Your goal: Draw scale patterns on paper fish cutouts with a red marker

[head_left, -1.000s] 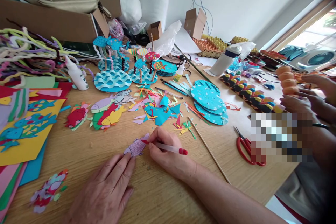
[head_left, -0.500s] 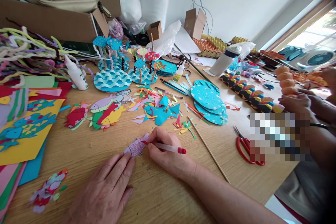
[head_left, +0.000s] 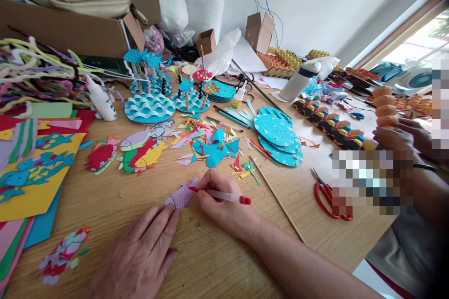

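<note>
Paper fish (head_left: 177, 197) on desk (head_left: 213, 257), lower centre; pen (head_left: 226, 197) at its right end. Paper scraps (head_left: 217, 148) behind it, mid-frame. Sheets (head_left: 40, 207) far left, paper dots (head_left: 63, 256) lower left. Scissors (head_left: 323, 187) right, stick (head_left: 277, 198) between them and fish. One glue bottle (head_left: 101, 99) upper left, before cardboard box (head_left: 63, 32).

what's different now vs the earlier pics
At the right, a nearby person's uppermost hand, earlier reaching in beside the orange folded paper, is no longer visible there. The wearer has visibly taken hold of nothing new and let nothing go. Unchanged: the right hand grips the pen at the purple paper fish, and the left hand has its fingertips on the fish's lower-left end.
</note>
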Demonstrator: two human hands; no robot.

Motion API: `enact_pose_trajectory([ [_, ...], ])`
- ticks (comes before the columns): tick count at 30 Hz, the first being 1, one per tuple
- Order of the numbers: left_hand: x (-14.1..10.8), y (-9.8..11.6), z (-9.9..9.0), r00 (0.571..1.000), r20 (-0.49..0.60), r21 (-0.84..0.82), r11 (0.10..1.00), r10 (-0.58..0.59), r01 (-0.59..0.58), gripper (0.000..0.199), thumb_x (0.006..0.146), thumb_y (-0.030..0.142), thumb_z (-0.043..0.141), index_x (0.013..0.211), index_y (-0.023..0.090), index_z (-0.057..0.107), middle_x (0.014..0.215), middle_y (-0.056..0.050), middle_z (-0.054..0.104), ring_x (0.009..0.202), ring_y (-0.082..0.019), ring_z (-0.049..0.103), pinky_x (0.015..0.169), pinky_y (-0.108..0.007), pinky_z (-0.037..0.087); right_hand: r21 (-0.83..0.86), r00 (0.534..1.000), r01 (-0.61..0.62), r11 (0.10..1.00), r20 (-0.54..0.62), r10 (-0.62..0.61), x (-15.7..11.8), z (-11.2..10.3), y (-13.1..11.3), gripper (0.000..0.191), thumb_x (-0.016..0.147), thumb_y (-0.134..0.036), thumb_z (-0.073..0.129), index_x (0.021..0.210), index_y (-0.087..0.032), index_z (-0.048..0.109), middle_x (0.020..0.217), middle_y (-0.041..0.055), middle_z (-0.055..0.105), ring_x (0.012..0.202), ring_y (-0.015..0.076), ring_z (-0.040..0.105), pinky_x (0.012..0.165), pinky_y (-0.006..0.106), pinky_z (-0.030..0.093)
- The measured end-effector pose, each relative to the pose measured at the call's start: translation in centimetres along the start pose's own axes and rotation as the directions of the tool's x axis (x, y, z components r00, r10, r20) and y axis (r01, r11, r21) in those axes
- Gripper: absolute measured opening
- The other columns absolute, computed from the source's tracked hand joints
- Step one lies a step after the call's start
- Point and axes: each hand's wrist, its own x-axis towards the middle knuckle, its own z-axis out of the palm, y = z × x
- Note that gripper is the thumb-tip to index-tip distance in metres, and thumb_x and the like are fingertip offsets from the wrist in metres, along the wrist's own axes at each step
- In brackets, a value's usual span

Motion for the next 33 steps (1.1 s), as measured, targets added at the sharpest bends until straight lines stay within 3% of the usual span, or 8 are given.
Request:
enact_pose_trajectory([
  [15, 0.16, 0.16, -0.23, 1.0, -0.003, 0.003, 1.0, 0.002, -0.002, 0.053, 0.093, 0.025, 0.03, 0.143, 0.01, 0.021, 0.121, -0.008, 0.06, 0.109, -0.023, 0.051, 0.097, -0.034, 0.032, -0.112, 1.0, 0.016, 0.994, 0.008, -0.015, -0.04, 0.15, 0.07, 0.009, 0.068, -0.011, 0.05, 0.07, -0.02, 0.052, 0.055, -0.007, 0.047, 0.044, 0.0065, 0.037, 0.047, 0.017, 0.034],
  [22, 0.16, -0.02, -0.03, 1.0, 0.01, 0.009, 1.0, 0.01, -0.01, 0.053, 0.093, 0.029, 0.031, 0.142, 0.011, 0.026, 0.125, -0.007, 0.058, 0.111, -0.024, 0.05, 0.099, -0.034, 0.031, -0.109, 1.0, 0.029, 0.994, -0.003, -0.03, -0.09, 0.02, -0.13, 0.01, 0.067, -0.011, 0.05, 0.068, -0.02, 0.05, 0.053, -0.0069, 0.045, 0.045, 0.0074, 0.038, 0.048, 0.018, 0.034],
  [33, 0.15, 0.05, -0.36, 1.0, -0.003, 0.004, 1.0, 0.009, -0.009, 0.055, 0.093, 0.028, 0.03, 0.144, 0.01, 0.018, 0.121, -0.007, 0.06, 0.108, -0.023, 0.052, 0.098, -0.034, 0.031, -0.051, 0.999, 0.035, 0.998, -0.003, -0.036, -0.11, -0.01, -0.07, 0.01, 0.066, -0.01, 0.048, 0.068, -0.02, 0.05, 0.054, -0.0065, 0.047, 0.044, 0.0068, 0.039, 0.046, 0.017, 0.034],
])
